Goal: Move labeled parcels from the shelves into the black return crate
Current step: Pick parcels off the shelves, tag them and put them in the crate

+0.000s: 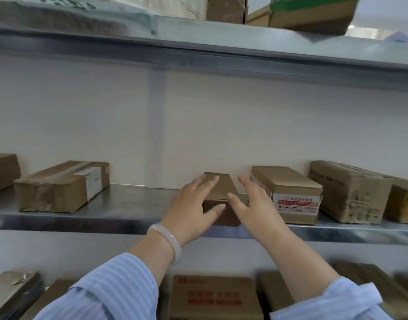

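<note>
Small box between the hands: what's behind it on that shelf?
Only the white back wall shows behind the small box; no parcel shows there. The left hand and right hand cover its near corners.

Parcel storeroom: metal shelves (120,213) w/ taped cardboard boxes (60,185).

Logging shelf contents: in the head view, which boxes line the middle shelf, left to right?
box cut off at left edge → taped box with white label → small plain box → box with red-and-white sticker → large printed box → box cut off at right edge
</note>
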Demonstrator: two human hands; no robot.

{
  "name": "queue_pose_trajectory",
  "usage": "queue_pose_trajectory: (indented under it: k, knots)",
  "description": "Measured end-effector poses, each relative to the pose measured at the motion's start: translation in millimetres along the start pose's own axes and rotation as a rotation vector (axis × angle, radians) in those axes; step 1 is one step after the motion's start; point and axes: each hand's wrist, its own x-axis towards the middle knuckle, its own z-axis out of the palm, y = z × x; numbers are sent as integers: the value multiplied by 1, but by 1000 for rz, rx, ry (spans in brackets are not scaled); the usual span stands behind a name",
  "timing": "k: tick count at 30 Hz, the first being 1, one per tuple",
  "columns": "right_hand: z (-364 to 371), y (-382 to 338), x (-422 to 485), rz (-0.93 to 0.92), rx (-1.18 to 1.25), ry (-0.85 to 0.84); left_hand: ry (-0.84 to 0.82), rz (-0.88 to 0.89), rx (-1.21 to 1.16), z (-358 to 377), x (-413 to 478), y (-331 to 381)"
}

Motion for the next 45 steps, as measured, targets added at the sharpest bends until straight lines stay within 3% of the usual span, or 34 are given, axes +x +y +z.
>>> queue_pose_trajectory:
  k: [3, 6, 9, 17, 26, 29, 39, 45]
  knots:
    - [1, 6, 23, 134, 195, -22, -59, -140, -38, 8, 18, -1]
    - [6, 8, 33, 264, 227, -122, -153, -276, -194, 14, 26, -1]
    - [10, 5, 32, 349, 309, -164, -131, -311, -309, 18, 25, 0]
    - [28, -13, 20, 101, 574, -3, 14, -379, -490, 0, 19, -1]
    - [45, -43, 13, -71, 678, 84, -43, -466, -903, -24, 15, -23]
    - [52, -43, 13, -75, 724, 86, -83, -481, -1031, -29, 12, -31]
    - [62, -47, 19, -68, 769, 49, 9, -499, -1215, -34, 5, -46]
    - [59, -52, 20, 0, 840, 11, 46, -465, -1082, -40, 3, -46]
